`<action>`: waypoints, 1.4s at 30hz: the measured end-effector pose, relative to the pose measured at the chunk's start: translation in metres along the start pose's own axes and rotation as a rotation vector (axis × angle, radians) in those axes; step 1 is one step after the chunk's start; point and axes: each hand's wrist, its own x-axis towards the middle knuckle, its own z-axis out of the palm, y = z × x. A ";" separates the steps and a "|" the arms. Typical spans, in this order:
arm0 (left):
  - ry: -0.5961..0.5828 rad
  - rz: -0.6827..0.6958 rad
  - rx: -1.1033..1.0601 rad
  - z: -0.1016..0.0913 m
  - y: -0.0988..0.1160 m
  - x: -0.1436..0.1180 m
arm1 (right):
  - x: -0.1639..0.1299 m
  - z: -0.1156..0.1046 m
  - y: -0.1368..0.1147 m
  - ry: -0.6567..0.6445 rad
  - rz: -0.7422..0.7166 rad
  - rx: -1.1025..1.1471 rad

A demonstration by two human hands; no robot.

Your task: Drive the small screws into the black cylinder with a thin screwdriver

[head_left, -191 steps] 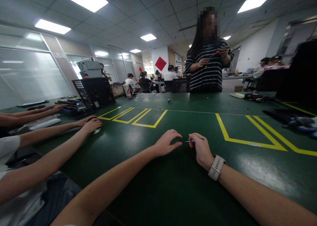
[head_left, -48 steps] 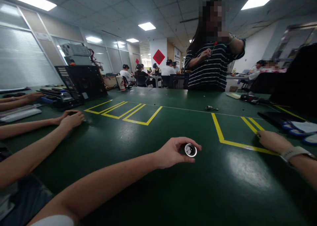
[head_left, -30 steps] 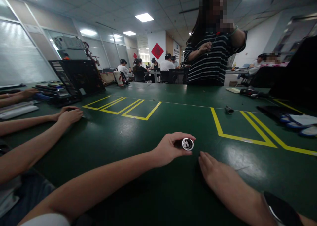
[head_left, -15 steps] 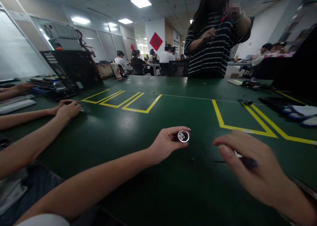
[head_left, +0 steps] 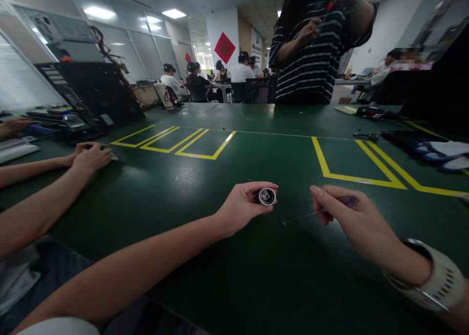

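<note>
At a green work table (head_left: 205, 296) marked with yellow tape outlines (head_left: 190, 144), a seated person steadies a small metal cylinder (head_left: 266, 196) in the left hand (head_left: 244, 209), fingers curled closed around its body so that its round end face, with two dark openings, points toward the right hand. The cylinder sits low over the table, near the middle of the near edge. The right hand (head_left: 353, 218) pinches a slim screwdriver (head_left: 319, 212) between thumb and fingers, closed on its purplish handle, the thin shaft slanting down toward a tiny dark screw (head_left: 283, 223) that lies on the table just below and right of the cylinder; the tip appears to sit at or just beside it (too fine to tell whether they touch). A white watch (head_left: 434, 281) bands the right wrist.

The step in hand looks like picking up the loose screw with the driver tip. The next move would call for a light, steady lift and careful aim at the cylinder's end face, since so small a fastener could easily roll or drop.

Across the table a person in a striped top (head_left: 311, 56) stands working a tool of their own; a co-worker's arms (head_left: 47, 198) rest along the left edge, near an opened computer chassis (head_left: 91, 95)
</note>
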 end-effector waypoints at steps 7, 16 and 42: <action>-0.010 -0.029 0.008 0.004 0.004 -0.001 | 0.001 0.005 0.002 -0.052 -0.046 -0.125; 0.030 -0.130 -0.068 0.005 0.006 -0.005 | -0.014 0.020 -0.001 -0.062 -0.477 -0.437; 0.038 -0.078 -0.081 0.016 0.006 -0.015 | -0.029 0.031 -0.004 0.010 -0.990 -0.574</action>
